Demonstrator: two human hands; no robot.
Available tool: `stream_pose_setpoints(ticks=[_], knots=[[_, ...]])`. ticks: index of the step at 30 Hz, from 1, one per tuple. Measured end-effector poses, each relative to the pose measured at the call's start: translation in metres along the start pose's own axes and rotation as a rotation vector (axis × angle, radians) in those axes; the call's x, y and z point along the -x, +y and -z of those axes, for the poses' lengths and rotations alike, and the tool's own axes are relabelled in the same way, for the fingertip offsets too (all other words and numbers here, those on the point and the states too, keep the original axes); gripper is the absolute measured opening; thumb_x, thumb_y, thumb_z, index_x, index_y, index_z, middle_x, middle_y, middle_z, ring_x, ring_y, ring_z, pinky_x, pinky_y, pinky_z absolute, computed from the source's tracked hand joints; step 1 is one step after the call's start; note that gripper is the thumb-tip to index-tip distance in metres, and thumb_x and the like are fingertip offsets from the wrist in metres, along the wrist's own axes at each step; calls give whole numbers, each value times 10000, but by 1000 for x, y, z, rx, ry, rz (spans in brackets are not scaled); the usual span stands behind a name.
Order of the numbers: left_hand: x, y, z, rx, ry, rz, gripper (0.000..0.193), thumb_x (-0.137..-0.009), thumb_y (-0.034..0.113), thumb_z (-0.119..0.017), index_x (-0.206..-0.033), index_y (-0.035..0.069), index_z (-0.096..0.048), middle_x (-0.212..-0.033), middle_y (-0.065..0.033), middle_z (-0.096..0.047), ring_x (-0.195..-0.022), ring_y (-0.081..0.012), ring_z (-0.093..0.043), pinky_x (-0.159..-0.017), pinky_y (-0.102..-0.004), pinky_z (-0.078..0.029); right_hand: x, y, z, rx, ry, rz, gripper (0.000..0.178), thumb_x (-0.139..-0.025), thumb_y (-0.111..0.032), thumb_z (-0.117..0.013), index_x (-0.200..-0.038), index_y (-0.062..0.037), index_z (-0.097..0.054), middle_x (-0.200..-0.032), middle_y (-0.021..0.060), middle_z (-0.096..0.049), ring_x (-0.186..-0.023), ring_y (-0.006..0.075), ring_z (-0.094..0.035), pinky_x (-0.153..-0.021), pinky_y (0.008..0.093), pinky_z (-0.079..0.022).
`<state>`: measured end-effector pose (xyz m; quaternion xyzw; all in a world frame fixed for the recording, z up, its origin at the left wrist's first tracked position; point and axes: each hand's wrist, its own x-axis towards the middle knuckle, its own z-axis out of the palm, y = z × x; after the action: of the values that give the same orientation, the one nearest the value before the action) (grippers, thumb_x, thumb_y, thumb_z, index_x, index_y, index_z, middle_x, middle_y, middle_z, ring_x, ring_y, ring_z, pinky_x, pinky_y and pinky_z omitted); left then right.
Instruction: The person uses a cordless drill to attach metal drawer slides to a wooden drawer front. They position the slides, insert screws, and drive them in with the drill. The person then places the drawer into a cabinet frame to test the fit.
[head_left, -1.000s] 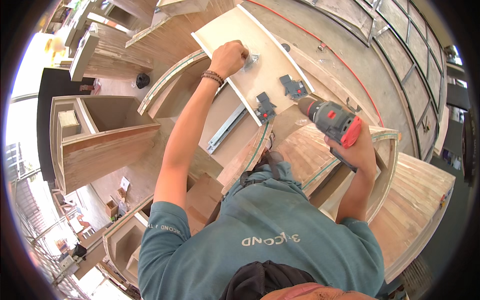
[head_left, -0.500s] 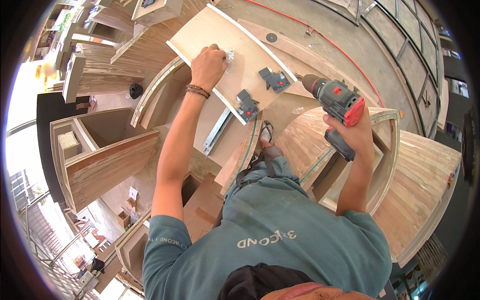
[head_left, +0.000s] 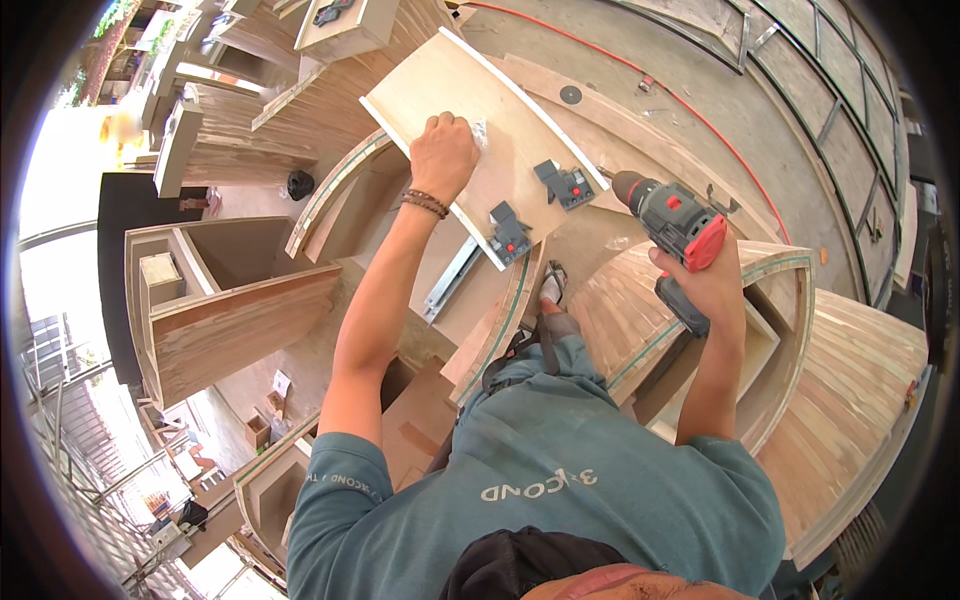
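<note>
My left hand (head_left: 444,158) is closed over a pale drawer (head_left: 515,108) with white edges. A small clear plastic bag (head_left: 480,133) pokes out at its fingers, which grip it; the bag's contents cannot be made out. My right hand (head_left: 712,285) is wrapped round the handle of a grey and red cordless drill (head_left: 672,212), whose front end points toward the drawer's right edge. Two dark grey drawer clips with red parts lie along the drawer's near side: one clip (head_left: 566,186) at the right corner, the other clip (head_left: 508,233) at the near corner.
Metal drawer slides (head_left: 452,280) lie beside the drawer. Curved wooden cabinets (head_left: 235,320) stand to the left, and another curved cabinet (head_left: 640,300) is close on my right. An orange-red hose (head_left: 700,125) crosses the concrete floor. A black metal frame (head_left: 810,110) lies at the far right.
The whole view has shifted slightly, so things sit lower and farther right. My left hand remains at the plastic bag, and my right hand keeps its hold on the drill.
</note>
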<state>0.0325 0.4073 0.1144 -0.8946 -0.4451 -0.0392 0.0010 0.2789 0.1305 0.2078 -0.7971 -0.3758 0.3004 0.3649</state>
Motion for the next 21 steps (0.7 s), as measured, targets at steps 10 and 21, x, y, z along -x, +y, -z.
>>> stream_pose_setpoints(ticks=[10, 21], knots=[[8, -32, 62, -142, 5, -28, 140, -974, 180, -572, -972, 43, -603, -1036, -147, -685, -818, -392, -715, -702, -489, -571, 1, 16, 0, -25, 10, -2, 443, -693, -156, -904, -1018, 32, -669, -933, 148, -727, -845, 250, -701, -818, 376, -543], [62, 16, 66, 267, 35, -170, 149, -941, 212, -673, -1038, 100, -688, -1140, -42, -642, -899, -280, -693, -754, -412, -560, 15, 18, -6, -55, 2, -45, 443, -712, -183, -903, -1041, 19, -686, -937, 142, -738, -842, 248, -705, -807, 370, -543]])
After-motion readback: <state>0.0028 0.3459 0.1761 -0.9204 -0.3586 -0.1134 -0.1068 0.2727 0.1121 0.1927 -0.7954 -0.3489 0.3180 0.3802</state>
